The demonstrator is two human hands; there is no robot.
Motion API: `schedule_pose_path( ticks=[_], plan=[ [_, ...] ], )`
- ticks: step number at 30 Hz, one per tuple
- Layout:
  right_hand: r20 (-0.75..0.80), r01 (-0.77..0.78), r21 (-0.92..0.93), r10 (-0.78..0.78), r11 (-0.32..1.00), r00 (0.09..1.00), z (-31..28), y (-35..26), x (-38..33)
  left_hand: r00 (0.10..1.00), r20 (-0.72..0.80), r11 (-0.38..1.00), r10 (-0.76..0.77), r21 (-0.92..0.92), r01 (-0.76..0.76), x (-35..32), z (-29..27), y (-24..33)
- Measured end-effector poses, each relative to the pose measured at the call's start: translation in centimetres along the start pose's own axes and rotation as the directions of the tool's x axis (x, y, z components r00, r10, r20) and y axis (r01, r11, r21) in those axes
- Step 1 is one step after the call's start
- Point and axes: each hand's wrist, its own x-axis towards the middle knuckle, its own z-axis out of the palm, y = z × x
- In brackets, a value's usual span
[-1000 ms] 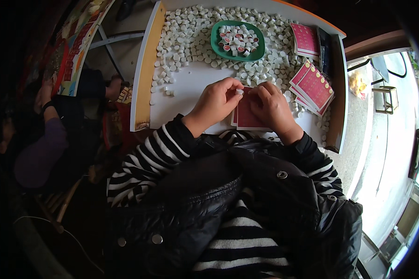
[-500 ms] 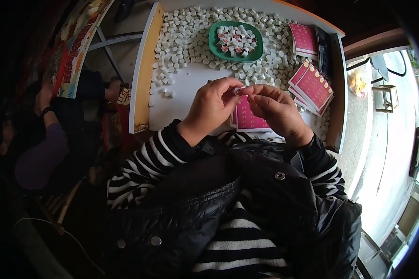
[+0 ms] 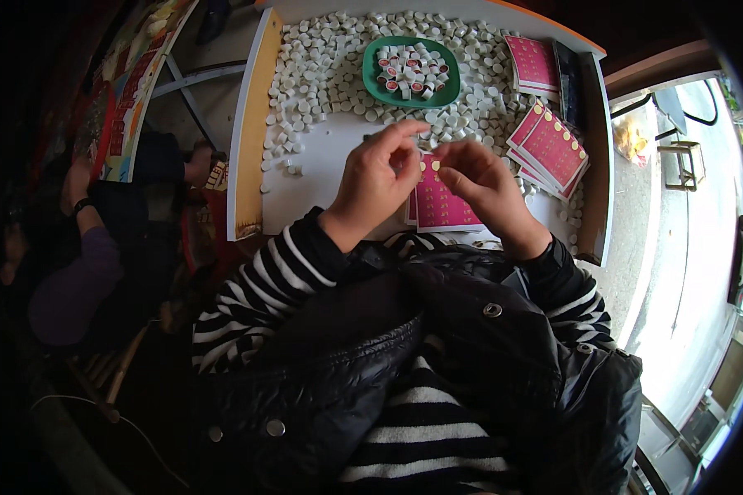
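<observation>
My left hand (image 3: 377,175) is raised over the near part of the tray, its index finger stretched out and the thumb apart from it. Facing it, my right hand (image 3: 489,188) has its fingers bent, with a gap between thumb and index finger. Nothing shows between the fingers of either hand. Below and between them lies a pink sheet (image 3: 447,206) with rows of small marks and round yellowish stickers at its top edge. Beyond the hands, a green plate (image 3: 370,80) holds several white caps (image 3: 418,69), some with red round faces.
Loose white caps (image 3: 305,62) cover the far part of the walled tray (image 3: 250,140). More pink sheets (image 3: 553,148) lie fanned at the right, near a dark flat box (image 3: 568,82). Another person's arm (image 3: 91,216) is at the left. A stool (image 3: 681,165) stands off to the right.
Half a second ago both hands pinched a small white cap with a red spot between them. Now the hands have parted slightly, the left index finger has straightened, and that cap is not visible.
</observation>
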Motion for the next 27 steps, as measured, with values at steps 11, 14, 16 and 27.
schedule_pose_path(
  ticks=[11, 14, 16, 27],
  plan=[
    [0.025, 0.177, -0.856, -0.302, 0.486, 0.953, -1.9, 2.9, -0.1, 0.984, -0.074, 0.911, 0.163, 0.394, -0.121, 4.5, -2.6, -3.8],
    [0.057, 0.201, -0.848, -0.294, 0.49, 0.954, -2.1, 2.8, 0.0, 0.993, -0.099, 0.87, 0.057, 0.494, 0.0, 1.2, -5.5, -4.1],
    [0.055, 0.202, -0.858, -0.307, 0.472, 0.95, -2.2, 2.6, 0.0, 0.992, -0.127, 0.834, -0.001, 0.548, 0.071, -1.4, -7.1, -4.3],
    [0.078, 0.249, -0.869, -0.379, 0.427, 0.922, -2.1, 3.2, 0.5, 0.974, -0.14, 0.523, -0.177, 0.825, 0.214, -6.0, -9.4, -6.0]
  ],
)
